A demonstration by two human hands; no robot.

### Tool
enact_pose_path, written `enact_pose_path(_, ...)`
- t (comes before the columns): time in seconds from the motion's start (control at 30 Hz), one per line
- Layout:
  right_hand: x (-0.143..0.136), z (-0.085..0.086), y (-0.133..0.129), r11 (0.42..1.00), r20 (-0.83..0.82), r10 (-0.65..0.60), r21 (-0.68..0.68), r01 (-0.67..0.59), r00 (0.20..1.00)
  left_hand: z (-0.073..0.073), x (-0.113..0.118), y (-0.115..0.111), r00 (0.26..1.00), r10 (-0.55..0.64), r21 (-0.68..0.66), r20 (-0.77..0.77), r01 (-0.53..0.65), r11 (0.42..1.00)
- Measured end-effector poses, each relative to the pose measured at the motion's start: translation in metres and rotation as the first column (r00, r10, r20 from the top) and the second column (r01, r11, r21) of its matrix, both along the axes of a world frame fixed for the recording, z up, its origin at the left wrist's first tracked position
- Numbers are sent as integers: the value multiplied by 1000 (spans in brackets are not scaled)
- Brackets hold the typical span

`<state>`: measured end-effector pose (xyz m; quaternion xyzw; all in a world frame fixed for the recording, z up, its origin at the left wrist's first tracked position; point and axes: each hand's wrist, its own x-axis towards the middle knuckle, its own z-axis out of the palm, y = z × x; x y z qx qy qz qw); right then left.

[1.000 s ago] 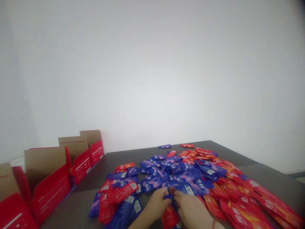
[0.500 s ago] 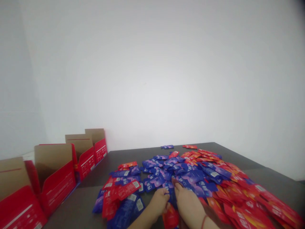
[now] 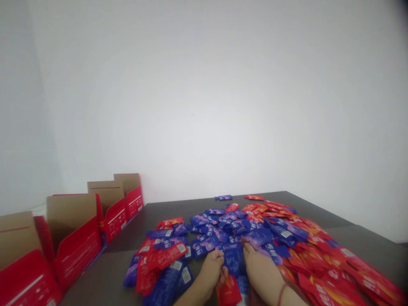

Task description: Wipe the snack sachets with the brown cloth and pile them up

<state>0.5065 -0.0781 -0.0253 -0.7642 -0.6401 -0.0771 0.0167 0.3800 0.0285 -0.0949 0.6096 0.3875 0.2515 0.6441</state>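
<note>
Blue-and-purple packets and red-orange packets lie in a loose heap on the dark table. Low in the centre is my left hand (image 3: pixel 212 272), its fingers pinched together on the edge of a blue packet (image 3: pixel 235 260). A red packet (image 3: pixel 229 291) hangs just below those fingers, and whether they grip it too is unclear. To the right of the blue packet, my right hand (image 3: pixel 263 270) rests against the heap with its fingers stretched forward. Its palm side is hidden, and nothing held shows in it.
Open red cardboard boxes (image 3: pixel 78 244) stand in a row along the left edge, brown flaps raised. A smaller group of packets (image 3: pixel 168 255) lies left of my hands. Red packets (image 3: pixel 331 263) spread down the right side. A white wall (image 3: pixel 204 106) rises behind the table (image 3: pixel 124 238).
My right hand has shifted a little to the right, away from my left hand. More of the blue packet between them now shows. My left hand has barely moved.
</note>
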Motion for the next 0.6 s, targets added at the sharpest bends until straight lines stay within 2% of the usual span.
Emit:
enact_pose_path(0.17, -29, 23, 40, 988, -7, 146, 44, -145, 989, 7, 0, 2, 997, 27, 33, 73, -29, 999)
enact_pose_path(0.23, -40, 20, 43, 978, -9, 205, 51, -204, 979, 7, -2, 2, 995, 38, 50, 91, -43, 998)
enact_pose_path(0.3, -43, 11, 37, 971, -15, 236, 48, -235, 972, 6, -4, 3, 994, 49, 56, 94, -54, 997)
enact_pose_path(0.43, -20, -7, 19, 985, -26, 167, 52, -166, 986, 1, -6, 7, 995, 68, 26, 67, -69, 997)
enact_pose_path(0.53, 9, -5, 19, 994, -32, 79, 78, -77, 996, 0, -6, 10, 995, 78, 18, 57, -80, 997)
enact_pose_path(0.6, 17, -1, 24, 994, -43, 59, 99, -55, 997, 1, -5, 10, 996, 78, 24, 44, -80, 997)
